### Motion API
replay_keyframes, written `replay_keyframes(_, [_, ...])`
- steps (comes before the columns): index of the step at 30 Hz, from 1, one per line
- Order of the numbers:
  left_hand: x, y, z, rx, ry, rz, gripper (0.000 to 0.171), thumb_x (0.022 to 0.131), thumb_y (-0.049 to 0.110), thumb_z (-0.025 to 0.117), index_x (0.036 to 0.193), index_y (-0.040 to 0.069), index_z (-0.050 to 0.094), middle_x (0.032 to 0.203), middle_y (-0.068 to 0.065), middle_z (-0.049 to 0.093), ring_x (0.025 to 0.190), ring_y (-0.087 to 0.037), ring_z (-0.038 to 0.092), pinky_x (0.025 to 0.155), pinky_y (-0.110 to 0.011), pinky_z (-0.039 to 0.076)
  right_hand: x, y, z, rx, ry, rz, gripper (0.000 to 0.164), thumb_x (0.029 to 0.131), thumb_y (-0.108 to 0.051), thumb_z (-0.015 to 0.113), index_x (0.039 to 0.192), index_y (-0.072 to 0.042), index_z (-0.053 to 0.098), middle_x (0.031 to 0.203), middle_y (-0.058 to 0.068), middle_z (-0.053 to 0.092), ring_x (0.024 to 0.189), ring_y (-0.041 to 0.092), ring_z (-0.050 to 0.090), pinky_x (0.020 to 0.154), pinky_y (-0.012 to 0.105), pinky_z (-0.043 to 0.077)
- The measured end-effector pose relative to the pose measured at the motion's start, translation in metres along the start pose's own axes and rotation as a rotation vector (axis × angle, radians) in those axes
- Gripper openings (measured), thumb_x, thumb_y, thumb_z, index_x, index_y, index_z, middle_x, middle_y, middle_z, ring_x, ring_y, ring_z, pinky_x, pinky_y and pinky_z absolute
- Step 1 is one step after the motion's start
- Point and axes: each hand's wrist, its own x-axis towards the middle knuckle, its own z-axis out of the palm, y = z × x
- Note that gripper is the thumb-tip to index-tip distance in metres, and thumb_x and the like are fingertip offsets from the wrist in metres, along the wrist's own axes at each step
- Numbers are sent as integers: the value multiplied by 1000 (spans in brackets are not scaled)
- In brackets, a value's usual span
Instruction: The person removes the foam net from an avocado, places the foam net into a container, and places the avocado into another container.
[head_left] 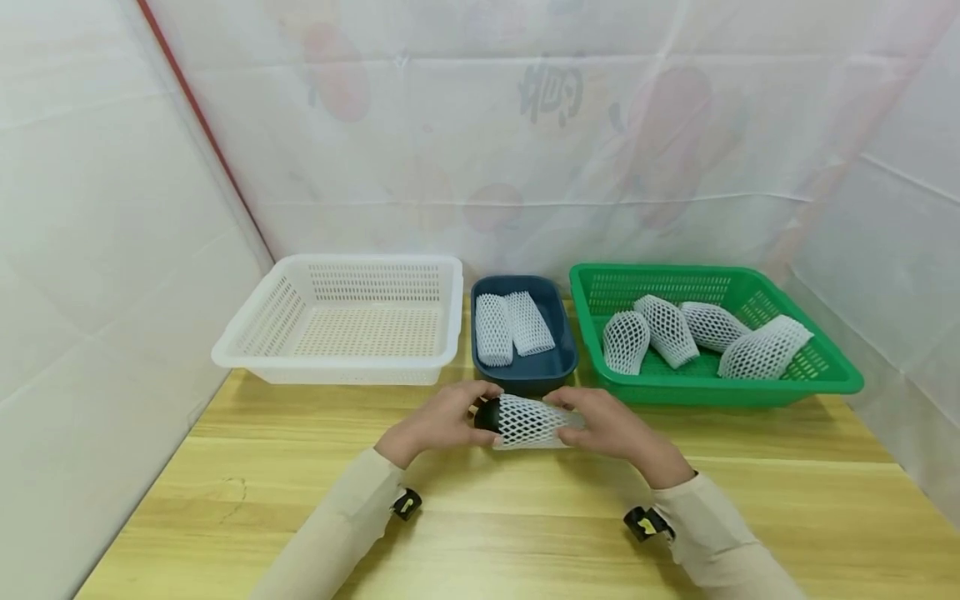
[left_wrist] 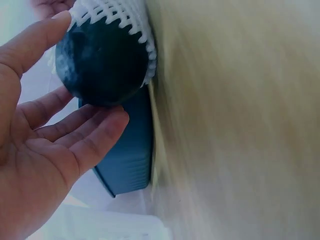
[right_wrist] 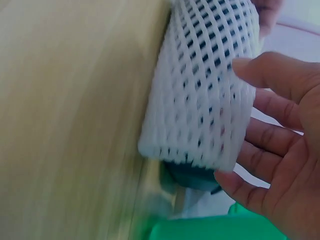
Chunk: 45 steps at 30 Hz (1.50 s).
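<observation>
A dark, glossy, rounded fruit [left_wrist: 102, 62] lies over the wooden table, mostly inside a white foam net sleeve [head_left: 528, 421]. Its bare end points to the left. My left hand [head_left: 447, 417] holds that end, thumb at the sleeve's edge and fingers on the far side. At the other end, my right hand [head_left: 607, 421] grips the sleeve between thumb and fingers. The tail of the sleeve [right_wrist: 195, 125] hangs past the fruit, loose and unfilled. Just behind both hands stands a dark blue bin [head_left: 540, 367] with flat foam net sleeves [head_left: 530, 323] in it.
At the back left is a white perforated basket [head_left: 375, 364]. A green basket [head_left: 750, 396] at the back right holds several net-wrapped fruits [head_left: 626, 342]. White sheeting [head_left: 450, 150] hangs behind and along both sides of the wooden table [head_left: 525, 533].
</observation>
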Motion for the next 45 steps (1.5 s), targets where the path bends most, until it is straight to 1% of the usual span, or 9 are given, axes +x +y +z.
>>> replay_keyframes(3, [1, -1, 3, 0, 4, 1, 60, 72, 22, 81, 121, 0, 54, 115, -11, 57, 96, -23, 58, 79, -29, 49, 4, -3, 5, -34, -13, -18, 29, 81, -6, 69, 109, -4, 62, 100, 3, 64, 88, 18, 59, 74, 36, 49])
replay_keyframes(8, [1, -4, 6, -27, 7, -16, 60, 70, 20, 83, 120, 0, 55, 115, -11, 57, 95, -24, 59, 76, -26, 50, 5, -6, 10, -52, 1, -28, 24, 82, -4, 68, 106, -4, 64, 97, 4, 65, 83, 16, 60, 70, 34, 50])
replay_keyframes(14, [1, -4, 5, -30, 28, -8, 64, 68, 21, 84, 121, 0, 54, 115, -11, 58, 95, -24, 59, 80, -30, 49, 5, -8, 9, -72, 47, -41, 22, 82, -3, 68, 104, -5, 65, 95, 4, 66, 82, 16, 61, 69, 33, 51])
replay_keyframes(19, [1, -3, 5, -62, 36, -13, 68, 67, 19, 85, 123, -1, 51, 114, -12, 58, 97, -26, 58, 79, -31, 50, 5, -7, 8, -70, 59, -47, 22, 82, -2, 69, 103, -6, 65, 94, 3, 67, 81, 15, 62, 69, 31, 51])
replay_keyframes(25, [-1, -4, 1, -109, 35, -18, 58, 68, 16, 84, 117, 1, 56, 112, -9, 58, 96, -24, 58, 75, -28, 51, 3, -7, 6, -77, 63, -35, 22, 81, -2, 69, 103, -7, 66, 94, 2, 66, 81, 15, 62, 69, 31, 51])
replay_keyframes(29, [-4, -6, -2, -147, 37, -25, 53, 70, 14, 83, 114, 1, 58, 110, -7, 58, 95, -23, 57, 71, -26, 51, 1, -7, 2, -73, 69, -26, 23, 82, -1, 69, 103, -7, 65, 94, 4, 67, 83, 18, 63, 69, 32, 52])
replay_keyframes(34, [-5, -8, -3, -123, 36, -36, 52, 69, 17, 84, 113, 3, 59, 108, -4, 58, 93, -20, 58, 70, -26, 51, -3, -2, 0, -68, 72, -17, 22, 82, 0, 68, 102, -7, 65, 94, 3, 66, 84, 19, 63, 69, 32, 52])
replay_keyframes(40, [-4, -9, -3, -82, 39, -36, 51, 68, 19, 84, 111, 4, 60, 106, -3, 59, 90, -19, 58, 72, -27, 51, -5, 2, 0, -51, 53, -9, 22, 82, 0, 68, 103, -7, 65, 95, 3, 66, 83, 18, 63, 69, 31, 52])
replay_keyframes(45, [-4, -9, -3, -71, 31, -33, 51, 68, 19, 84, 111, 4, 60, 105, -3, 60, 90, -20, 59, 73, -30, 51, -2, 3, 2, -46, 51, -15, 23, 82, 0, 68, 103, -8, 65, 93, 0, 66, 80, 13, 61, 67, 30, 51])
